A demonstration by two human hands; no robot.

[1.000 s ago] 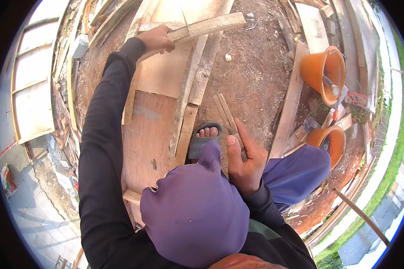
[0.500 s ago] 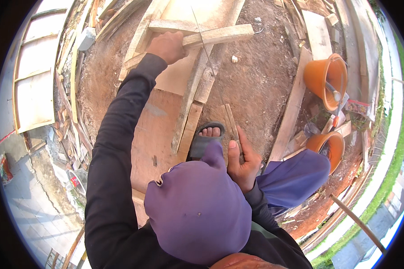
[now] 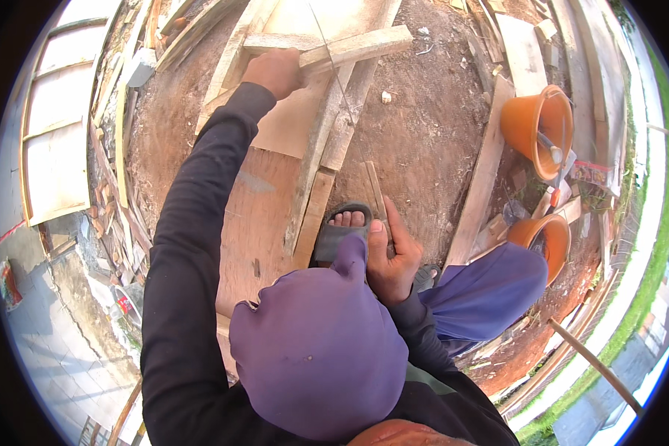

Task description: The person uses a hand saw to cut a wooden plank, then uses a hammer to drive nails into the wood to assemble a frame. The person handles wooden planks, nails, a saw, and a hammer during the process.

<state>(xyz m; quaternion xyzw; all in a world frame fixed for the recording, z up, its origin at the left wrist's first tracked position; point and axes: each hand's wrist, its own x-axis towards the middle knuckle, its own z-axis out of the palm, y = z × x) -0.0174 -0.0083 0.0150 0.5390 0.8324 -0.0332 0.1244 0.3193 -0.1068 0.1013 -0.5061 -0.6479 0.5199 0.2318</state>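
Up top, a pale wood batten (image 3: 349, 50) is gripped by L hand (image 3: 275, 70), fingers wrapped round; R hand (image 3: 390, 260), fingers pressed together, clasps a thin stick (image 3: 375, 195).

- A black long sleeve (image 3: 193, 223) covers the left arm and ends at the wrist, just behind the fingers of the left hand (image 3: 275, 70).
- The right hand (image 3: 390, 256) is bare; a dark cuff (image 3: 409, 316) sits just behind its fingers.
- Purple cloth (image 3: 320, 349) lies below the right fingers, smooth with a peaked fold.
- Blue-purple trousers (image 3: 483, 286) show to the right of those fingers.
- A dark open-toed sandal (image 3: 338, 238) sits just left of the right fingertips.
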